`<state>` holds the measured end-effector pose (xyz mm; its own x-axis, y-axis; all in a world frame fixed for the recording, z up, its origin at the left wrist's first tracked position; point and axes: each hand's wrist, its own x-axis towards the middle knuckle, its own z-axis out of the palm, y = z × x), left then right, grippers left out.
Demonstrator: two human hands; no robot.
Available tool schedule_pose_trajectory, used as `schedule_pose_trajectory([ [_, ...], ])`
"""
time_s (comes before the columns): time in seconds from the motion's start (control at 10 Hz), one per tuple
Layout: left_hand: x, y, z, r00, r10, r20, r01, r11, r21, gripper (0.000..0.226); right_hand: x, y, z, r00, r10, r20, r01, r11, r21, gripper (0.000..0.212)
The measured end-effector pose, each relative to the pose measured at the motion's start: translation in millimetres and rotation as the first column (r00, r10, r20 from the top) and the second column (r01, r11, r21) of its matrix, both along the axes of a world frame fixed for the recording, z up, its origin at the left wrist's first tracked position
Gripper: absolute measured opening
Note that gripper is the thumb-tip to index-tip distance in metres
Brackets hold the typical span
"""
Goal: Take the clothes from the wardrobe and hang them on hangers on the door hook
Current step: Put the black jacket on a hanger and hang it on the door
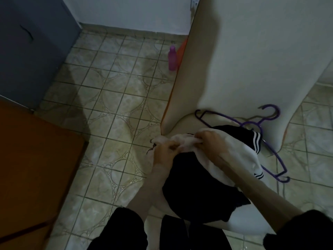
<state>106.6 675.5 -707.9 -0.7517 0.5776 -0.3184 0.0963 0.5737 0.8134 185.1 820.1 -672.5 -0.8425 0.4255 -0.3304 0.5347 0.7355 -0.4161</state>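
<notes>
Both hands — left hand (pixel 164 150), right hand (pixel 209 141) — grip the garment's (pixel 196 177) white edge with curled fingers, beside a purple hanger (pixel 270 159).

No legible text — anywhere

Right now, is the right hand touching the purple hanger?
Apart. The head view shows the right hand pinching the white fabric of the black-and-white garment; the purple hanger lies past the garment's striped edge, with cloth between hand and hanger.

Purple hanger (pixel 252 124) — black-and-white garment (pixel 207 177) (striped trim).
</notes>
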Motion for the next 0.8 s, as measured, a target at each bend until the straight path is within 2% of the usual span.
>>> schedule_pose_trajectory([
  [0.2, -35, 48, 73, 0.992, 0.016, -0.127, 0.005, 0.986, 0.167, 0.023, -21, 38, 72, 0.972, -0.144, -0.186, 0.154, 0.987, 0.037, 0.024],
  [0.4, -59, 91, 157, 0.978, 0.029, -0.209, 0.04, 0.946, 0.32, 0.022, -32, 71, 160, 0.9, -0.117, -0.419, 0.18, 0.977, 0.114, 0.034],
  [0.5, -68, 99, 189, 0.972, -0.006, -0.236, 0.089, 0.934, 0.345, 0.021, -31, 82, 188, 0.909, -0.091, -0.408, 0.155, 0.98, 0.125, 0.026],
  [0.6, -71, 96, 195, 0.973, -0.137, -0.186, 0.188, 0.936, 0.296, 0.022, -21, 85, 199, 0.942, -0.08, -0.325, 0.119, 0.988, 0.101, 0.025],
  [0.7, -66, 87, 184, 0.955, -0.274, -0.115, 0.294, 0.929, 0.224, 0.011, 2, 85, 190, 0.997, -0.042, 0.059, 0.037, 0.996, 0.084, 0.029],
  [0.8, -64, 79, 164, 0.975, -0.217, -0.046, 0.222, 0.956, 0.194, 0.018, 24, 82, 169, 0.791, 0.07, 0.607, -0.088, 0.996, 0.0, 0.031],
])
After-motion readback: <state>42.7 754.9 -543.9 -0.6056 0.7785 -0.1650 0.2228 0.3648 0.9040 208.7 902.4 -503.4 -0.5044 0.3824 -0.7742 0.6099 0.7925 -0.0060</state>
